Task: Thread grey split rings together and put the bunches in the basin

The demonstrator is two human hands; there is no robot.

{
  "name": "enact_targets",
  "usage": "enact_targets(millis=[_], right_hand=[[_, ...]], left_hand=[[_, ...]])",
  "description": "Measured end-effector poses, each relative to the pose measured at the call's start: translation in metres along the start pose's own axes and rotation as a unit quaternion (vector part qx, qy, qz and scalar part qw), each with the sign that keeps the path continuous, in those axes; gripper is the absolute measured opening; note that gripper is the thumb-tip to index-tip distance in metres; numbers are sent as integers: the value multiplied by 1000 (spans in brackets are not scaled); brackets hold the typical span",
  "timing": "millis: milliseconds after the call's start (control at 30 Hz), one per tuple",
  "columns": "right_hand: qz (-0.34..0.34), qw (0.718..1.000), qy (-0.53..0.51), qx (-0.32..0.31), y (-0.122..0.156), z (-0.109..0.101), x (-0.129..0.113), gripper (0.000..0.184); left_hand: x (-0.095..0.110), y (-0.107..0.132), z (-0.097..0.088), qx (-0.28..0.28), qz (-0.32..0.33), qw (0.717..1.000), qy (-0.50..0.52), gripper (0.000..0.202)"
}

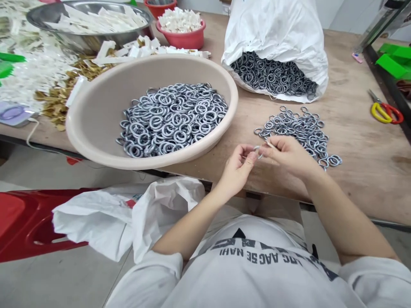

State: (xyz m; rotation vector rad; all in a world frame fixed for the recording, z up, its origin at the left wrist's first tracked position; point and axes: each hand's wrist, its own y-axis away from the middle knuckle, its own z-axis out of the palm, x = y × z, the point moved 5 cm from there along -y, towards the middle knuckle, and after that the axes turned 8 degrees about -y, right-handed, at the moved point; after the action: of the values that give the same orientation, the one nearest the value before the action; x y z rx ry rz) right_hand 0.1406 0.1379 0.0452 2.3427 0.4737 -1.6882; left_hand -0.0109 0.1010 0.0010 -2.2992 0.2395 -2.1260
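Okay, left hand (236,170) and right hand (288,156) were raised close together just over the desk's (369,171) front edge. Left fingers pinched a grey metal ring (258,152), partly hidden; right fingers pinched a thin pale strip (270,144), too small to make out. Loose rings (297,137) lay just behind, with a beige basin (93,124) of rings further left.

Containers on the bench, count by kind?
Beige plastic basin: 1
Steel basin: 1
Red plastic bowl: 2
White sack: 1
Total: 5 (a pink sliver at the top edge is left out, too little of it shows)
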Motion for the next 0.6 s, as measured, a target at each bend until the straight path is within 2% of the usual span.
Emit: enact_targets(millis=[33, 100, 233, 400, 500, 600], right_hand=[[10, 998, -56, -7, 10, 7, 2, 36], [13, 995, -99, 11, 25, 17, 5, 38], [-13, 993, -39, 110, 39, 19, 10, 31], [-49, 991, -34, 119, 42, 19, 13, 30], [-69, 987, 29, 140, 48, 14, 11, 29], [-123, 975, 148, 115, 59, 18, 3, 29]], left_hand=[[1, -1, 6, -23, 8, 1000, -12, 33], [1, 0, 15, -59, -5, 998, -4, 42], [-7, 9, 26, -60, -87, 988, 114, 44], [-10, 16, 34, -45, -165, 962, 213, 45], [-8, 17, 37, -44, -195, 948, 246, 48], [-6, 17, 38, -36, -203, 941, 269, 48]])
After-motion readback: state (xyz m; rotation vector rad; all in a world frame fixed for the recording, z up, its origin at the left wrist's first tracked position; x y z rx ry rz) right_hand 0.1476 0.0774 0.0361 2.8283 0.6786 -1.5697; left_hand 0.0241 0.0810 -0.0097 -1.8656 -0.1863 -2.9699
